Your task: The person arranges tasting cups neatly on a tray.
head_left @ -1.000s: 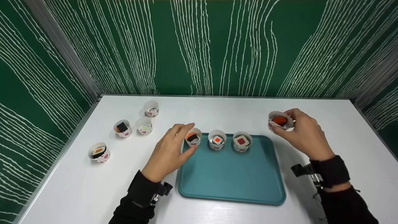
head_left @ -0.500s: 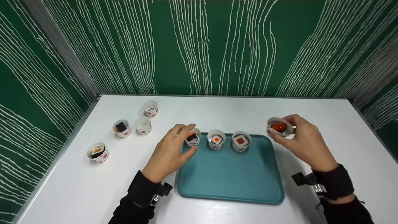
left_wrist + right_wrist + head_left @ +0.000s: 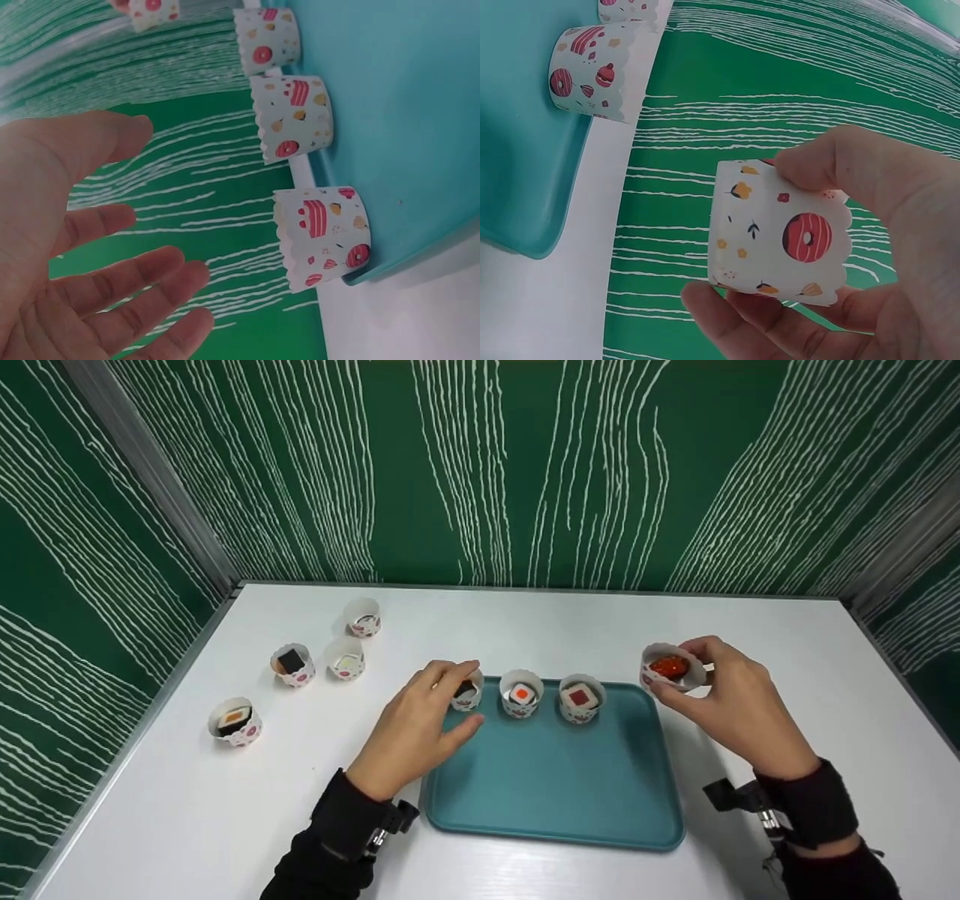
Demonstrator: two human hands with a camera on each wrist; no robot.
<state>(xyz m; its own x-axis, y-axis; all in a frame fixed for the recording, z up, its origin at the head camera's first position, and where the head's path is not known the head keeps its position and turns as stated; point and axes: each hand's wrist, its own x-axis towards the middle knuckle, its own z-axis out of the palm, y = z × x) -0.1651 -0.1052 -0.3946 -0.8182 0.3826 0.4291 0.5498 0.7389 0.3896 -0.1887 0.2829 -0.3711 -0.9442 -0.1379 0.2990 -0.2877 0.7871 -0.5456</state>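
Note:
My right hand [image 3: 739,705] pinches a paper baking cup [image 3: 772,232] between thumb and fingers, above the tray's back right corner. A glossy red-orange piece [image 3: 670,666] lies inside it. My left hand [image 3: 416,724] hovers over the back left of the teal tray [image 3: 555,787], fingers spread. In the left wrist view there is a gap between these fingers and the nearest paper cup [image 3: 326,236]. Along the tray's back edge three cups stand in a row. The middle cup [image 3: 520,709] holds a white piece with an orange square, the right cup [image 3: 581,717] one with a dark red square.
Left of the tray, several more printed cups stand on the white table [image 3: 150,825]. Sushi-like pieces show in the front cup [image 3: 247,735] and the cup behind it [image 3: 300,676]. Two other cups, a pale one [image 3: 346,669] and a rear one [image 3: 365,626], stand farther back.
My right hand has lowered slightly with the cup, then stays nearly still. My left hand has shifted slightly right, now covering more of the leftmost tray cup.

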